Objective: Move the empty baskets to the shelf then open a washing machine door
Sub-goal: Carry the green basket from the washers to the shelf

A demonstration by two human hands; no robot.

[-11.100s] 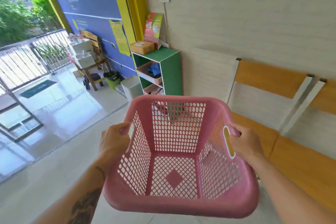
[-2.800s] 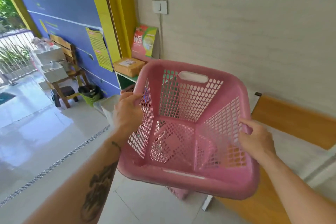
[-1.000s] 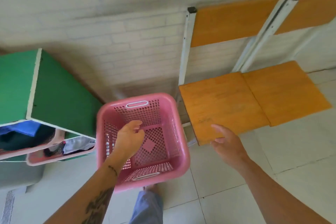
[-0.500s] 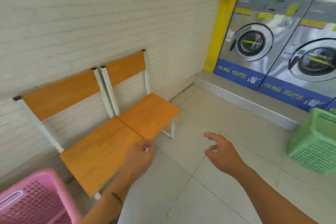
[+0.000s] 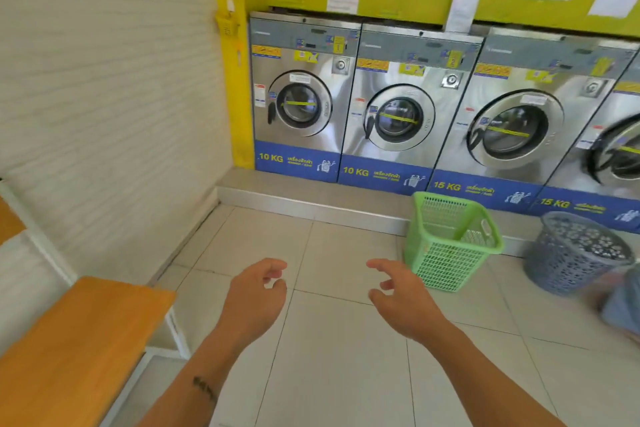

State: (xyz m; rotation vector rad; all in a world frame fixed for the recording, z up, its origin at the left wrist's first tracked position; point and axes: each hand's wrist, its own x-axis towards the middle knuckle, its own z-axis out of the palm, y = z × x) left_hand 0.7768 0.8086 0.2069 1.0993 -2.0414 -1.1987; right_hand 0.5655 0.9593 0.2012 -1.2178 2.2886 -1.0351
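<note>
Washing machines [image 5: 398, 107] stand in a row on a raised step [image 5: 311, 204] against a yellow wall [image 5: 398, 0]. Blue bands below the doors read "10 KG", "10 KG", "15 KG", "15 KG". The three left doors are closed; the fourth is blurred at the frame's edge.

A wooden bench [image 5: 79, 340] sits lower left. The left hand [image 5: 254, 298] and right hand [image 5: 401, 295] reach out apart over the tiled floor [image 5: 346, 374], palms facing, fingers [image 5: 273, 265] loosely curled and holding nothing.

A green basket [image 5: 450, 243] stands on the floor before the step, with a grey basket [image 5: 575, 253] to its right.

Half a second ago a pink basket showed lower left; it has left the view, and the grey one has entered.
</note>
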